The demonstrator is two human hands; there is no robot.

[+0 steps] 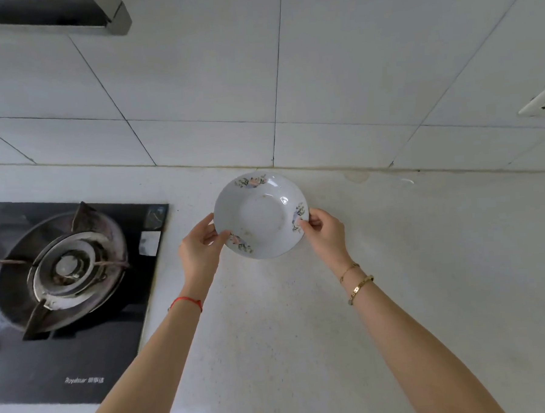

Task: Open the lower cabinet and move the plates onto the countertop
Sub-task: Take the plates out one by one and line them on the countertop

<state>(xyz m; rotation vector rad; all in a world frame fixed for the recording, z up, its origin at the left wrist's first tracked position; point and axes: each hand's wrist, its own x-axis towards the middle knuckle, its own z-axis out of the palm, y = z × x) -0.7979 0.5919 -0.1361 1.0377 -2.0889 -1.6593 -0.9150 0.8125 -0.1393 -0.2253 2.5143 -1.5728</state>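
A white deep plate [261,214] with small flower prints on its rim is at the back of the pale speckled countertop [410,262], close to the tiled wall. My left hand [200,244] grips its left rim with the thumb on top. My right hand [324,232] grips its right rim the same way. I cannot tell whether the plate rests on the counter or hovers just above it. The lower cabinet is out of view.
A black glass gas hob [80,358] with a round burner [63,268] lies to the left, its edge near my left forearm. A range hood [110,19] hangs at the top left. A wall socket [543,103] sits at the far right.
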